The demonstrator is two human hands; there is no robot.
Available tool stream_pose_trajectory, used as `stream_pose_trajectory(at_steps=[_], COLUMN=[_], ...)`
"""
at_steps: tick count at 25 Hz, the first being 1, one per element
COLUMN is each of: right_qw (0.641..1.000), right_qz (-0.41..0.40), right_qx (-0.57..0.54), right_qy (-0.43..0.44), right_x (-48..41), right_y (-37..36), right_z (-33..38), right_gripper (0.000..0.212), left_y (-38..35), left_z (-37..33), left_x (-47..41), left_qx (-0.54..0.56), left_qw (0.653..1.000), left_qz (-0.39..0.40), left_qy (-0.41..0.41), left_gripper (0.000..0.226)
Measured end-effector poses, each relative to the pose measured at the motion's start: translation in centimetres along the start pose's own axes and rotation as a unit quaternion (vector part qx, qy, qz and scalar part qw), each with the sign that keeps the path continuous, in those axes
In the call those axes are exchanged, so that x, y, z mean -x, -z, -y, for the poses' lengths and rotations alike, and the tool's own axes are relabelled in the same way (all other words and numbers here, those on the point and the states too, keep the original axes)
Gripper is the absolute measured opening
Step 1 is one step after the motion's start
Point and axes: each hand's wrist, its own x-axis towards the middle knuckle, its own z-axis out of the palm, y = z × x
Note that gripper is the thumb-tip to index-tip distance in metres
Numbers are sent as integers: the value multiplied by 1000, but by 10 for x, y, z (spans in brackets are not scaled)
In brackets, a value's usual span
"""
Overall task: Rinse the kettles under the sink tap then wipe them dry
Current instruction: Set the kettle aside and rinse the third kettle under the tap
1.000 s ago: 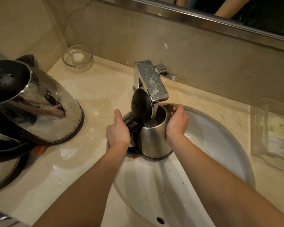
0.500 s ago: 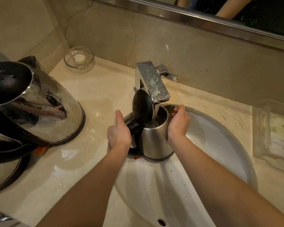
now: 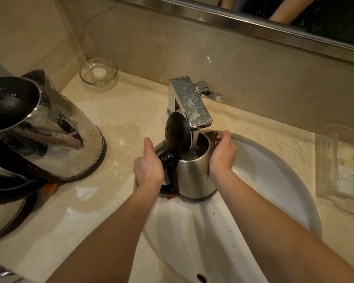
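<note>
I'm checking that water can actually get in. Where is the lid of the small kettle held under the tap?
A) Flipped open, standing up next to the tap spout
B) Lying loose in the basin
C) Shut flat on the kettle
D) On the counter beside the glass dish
A: the black lid stands hinged open above the kettle, right beside the tap spout, leaving the top uncovered.

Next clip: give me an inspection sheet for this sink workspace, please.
Surface: beige stone counter, wet patches; white sink basin, specks inside.
Job's things: small kettle, lid open, under the tap, water in it; large kettle stands on counter, left.
Clutter: glass dish, clear tray.
Hands: left hand grips the handle; right hand holds the body.
Cables: nothing seen.
Surroundings: stone wall, mirror above.
</note>
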Motion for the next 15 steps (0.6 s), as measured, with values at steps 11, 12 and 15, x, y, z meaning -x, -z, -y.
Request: stream_pose_trajectory(at_steps=[11, 12, 15], right_qw=[1000, 1000, 1000], right_qz=[-3, -2, -2], right_qx=[-2, -1, 4], right_qy=[4, 5, 5], right_x=[-1, -1, -1], right_y=[-1, -1, -1], right_z=[-2, -2, -2], right_gripper=[45, 45, 45], left_y=[0, 0, -1], left_z=[1, 1, 2], left_x=[-1, -1, -2], left_qx=[-6, -7, -10], left_qw=[1000, 1000, 1000], left_qz=[3, 2, 1], left_qy=[-2, -2, -3], left_gripper=[89, 90, 91])
